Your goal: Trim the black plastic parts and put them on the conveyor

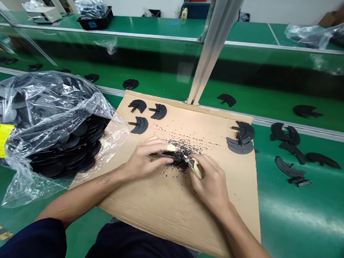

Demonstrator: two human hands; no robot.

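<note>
My left hand [142,160] is closed on a curved black plastic part [170,156], held low over the cardboard sheet [151,200]. One of its fingertips carries a pale yellow cover [171,148]. In my right hand [212,180] is a pair of cutting pliers [197,169] with cream handles, its metal jaws at the right end of the part. Whether the jaws touch the part is too small to tell. Small black plastic scraps [191,148] lie heaped and scattered beneath both hands. My fingers hide much of the held part.
At left, a large clear bag [62,90] bulges with black parts. Several fan-shaped black parts [139,125] lie on the cardboard's left, others [239,145] at its right edge. More parts [290,166] rest on the green table [299,210]. A metal post [212,47] rises behind the cardboard.
</note>
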